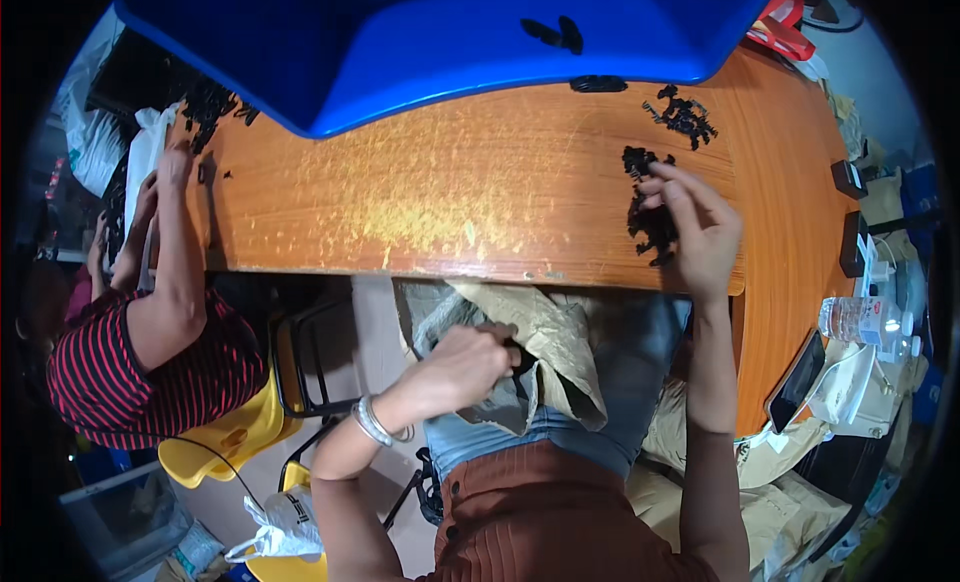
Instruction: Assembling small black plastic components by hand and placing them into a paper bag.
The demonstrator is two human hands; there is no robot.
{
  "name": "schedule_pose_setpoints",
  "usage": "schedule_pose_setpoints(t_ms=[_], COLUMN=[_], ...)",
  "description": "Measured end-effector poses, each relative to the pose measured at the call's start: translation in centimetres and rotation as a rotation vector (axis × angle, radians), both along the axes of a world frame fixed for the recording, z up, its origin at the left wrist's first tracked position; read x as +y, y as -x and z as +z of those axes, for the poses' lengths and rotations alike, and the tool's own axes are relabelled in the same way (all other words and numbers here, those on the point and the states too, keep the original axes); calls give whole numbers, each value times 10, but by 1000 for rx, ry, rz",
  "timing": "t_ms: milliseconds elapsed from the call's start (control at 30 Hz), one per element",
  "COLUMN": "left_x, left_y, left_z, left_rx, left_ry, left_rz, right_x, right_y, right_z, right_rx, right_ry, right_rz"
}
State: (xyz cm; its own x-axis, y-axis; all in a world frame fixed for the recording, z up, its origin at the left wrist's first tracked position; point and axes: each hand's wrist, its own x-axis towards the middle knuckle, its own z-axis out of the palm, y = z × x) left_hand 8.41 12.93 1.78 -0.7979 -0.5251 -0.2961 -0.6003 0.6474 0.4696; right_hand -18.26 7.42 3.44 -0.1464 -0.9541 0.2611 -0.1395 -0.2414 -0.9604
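On my lap stands a crumpled brown paper bag [570,347] with a grey inner layer, its mouth gaping. My left hand [472,367], a silver bangle on its wrist, is at that mouth with its fingers curled. Something dark shows by its fingertips, too hidden to name. My right hand [705,227] is over the right part of the table, thumb and fingers bent together at a pile of small black parts [652,227]. What its fingertips pinch is too small to tell. A second cluster of black parts [685,117] lies just beyond.
A large blue bin [440,77] stands on the wooden table [400,202], black pieces [555,32] inside it. At left another person [150,352] in a striped shirt reaches toward black parts [205,112]. A phone [797,382] and water bottles [865,320] are at right; yellow chairs [225,442] stand lower left.
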Motion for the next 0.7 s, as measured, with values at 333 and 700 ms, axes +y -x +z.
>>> schedule_pose_setpoints(t_ms=[333,700], left_x=[-97,-247], left_y=[46,154], left_z=[17,-25], left_rx=[499,563], left_ry=[-104,591], left_rz=[295,471], right_x=[-61,-87], right_y=[44,3], right_z=[-26,-28], right_rx=[846,1282], right_ry=[254,-14], right_rz=[-139,-108])
